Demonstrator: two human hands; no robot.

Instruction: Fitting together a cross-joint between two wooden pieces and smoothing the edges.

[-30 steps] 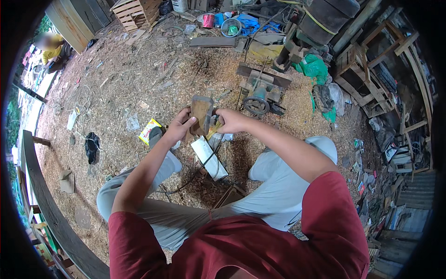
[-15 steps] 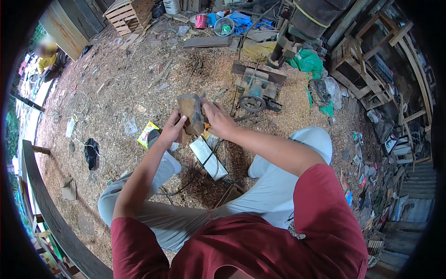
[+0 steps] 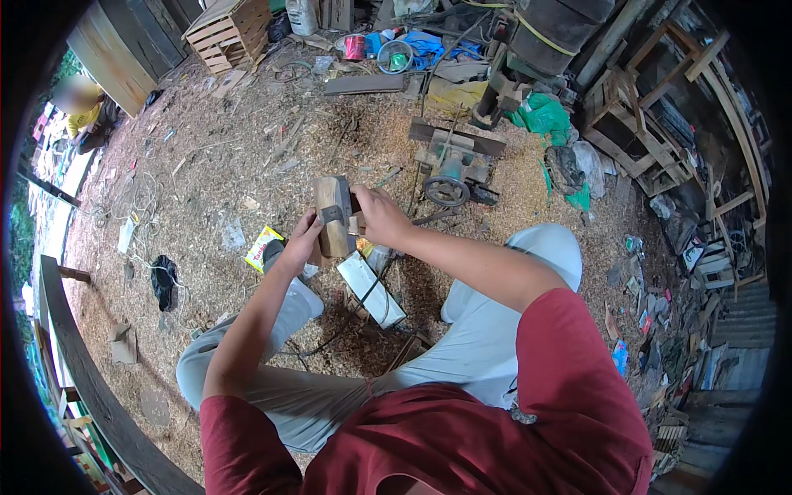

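Note:
In front of me, both hands hold up a worn wooden block shaped like a hand plane (image 3: pixel 332 239), with a dark slot across its middle. My left hand (image 3: pixel 302 239) is closed on its left side, thumb on the near face. My right hand (image 3: pixel 381 216) grips its right side, with the fingertips partly hidden behind the wood. A small pale piece sticks out between the block and my right palm; I cannot make out what it is. Just below lies a white oblong box (image 3: pixel 371 290) with a black cable across it, on the ground between my legs.
Wood shavings cover the ground. A greenish machine with a handwheel (image 3: pixel 446 190) stands ahead to the right. A yellow packet (image 3: pixel 264 248) lies left of my hands, a black plastic bag (image 3: pixel 163 282) farther left. Wooden crates (image 3: pixel 224 35) stand far left; another person (image 3: pixel 85 115) sits beyond.
The wooden hand plane has been turned in my hands, so its slotted face now shows. My hands have shifted slightly with it and still grip both sides.

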